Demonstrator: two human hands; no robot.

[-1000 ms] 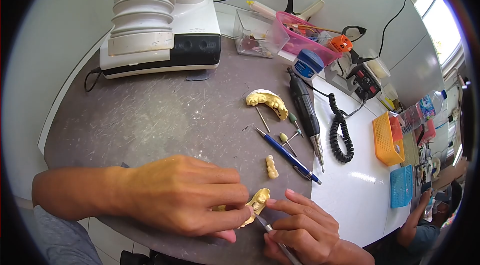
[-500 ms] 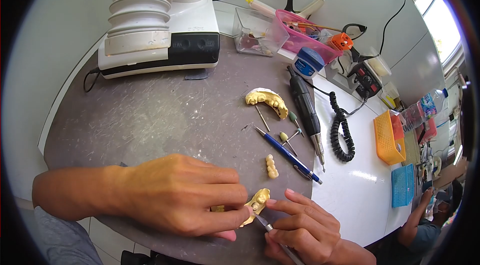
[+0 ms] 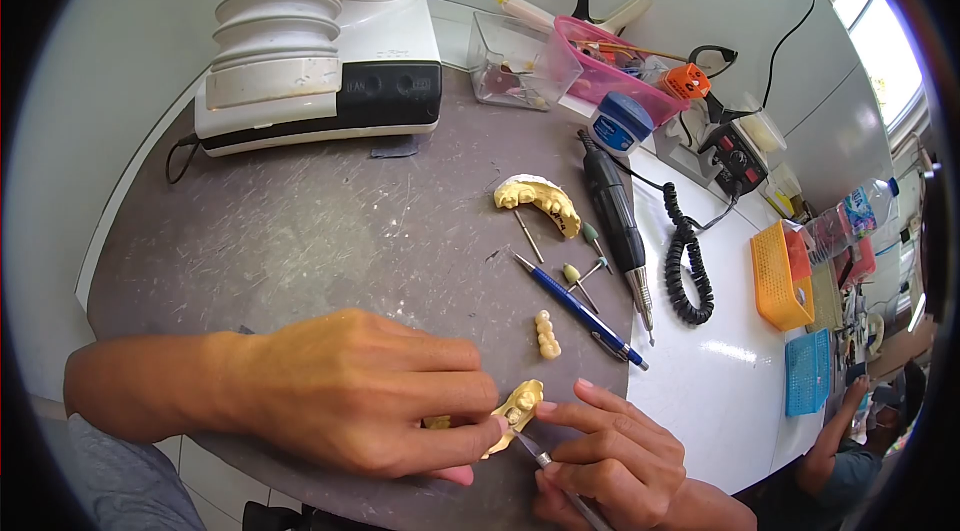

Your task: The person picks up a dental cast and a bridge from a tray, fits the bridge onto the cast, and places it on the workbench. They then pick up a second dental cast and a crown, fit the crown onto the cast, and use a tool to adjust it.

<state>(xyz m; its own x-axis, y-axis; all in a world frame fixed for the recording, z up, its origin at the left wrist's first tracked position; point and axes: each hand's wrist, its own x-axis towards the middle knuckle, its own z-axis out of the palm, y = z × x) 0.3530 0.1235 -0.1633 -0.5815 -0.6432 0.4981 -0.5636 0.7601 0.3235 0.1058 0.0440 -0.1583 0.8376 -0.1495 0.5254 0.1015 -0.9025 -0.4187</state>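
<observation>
My left hand (image 3: 365, 396) is closed around a yellow plaster dental model (image 3: 524, 397), which pokes out past the thumb and fingertips. Much of the model is hidden under that hand. In my right hand (image 3: 615, 456) is a slim metal craft knife (image 3: 542, 458), its blade tip against the model beside a tooth stump. A fingertip of my right hand touches the model's right edge. Just above lies a tooth-coloured dental bridge (image 3: 546, 335). Farther up are a blue mechanical pencil (image 3: 578, 309), several rotary burs (image 3: 574, 275) and a curved yellow dental cast (image 3: 540, 201).
A black handpiece (image 3: 616, 211) with a coiled cord lies right of the cast. At the back stand a white extractor unit (image 3: 390, 96), a clear bin (image 3: 500, 81), a pink basket (image 3: 640, 96) and a blue-lidded jar (image 3: 620, 124). Orange (image 3: 782, 276) and blue baskets (image 3: 807, 371) sit right; another person (image 3: 845, 461) is beyond.
Both hands, the model and the knife keep nearly the same pose. The whole view has shifted very slightly.
</observation>
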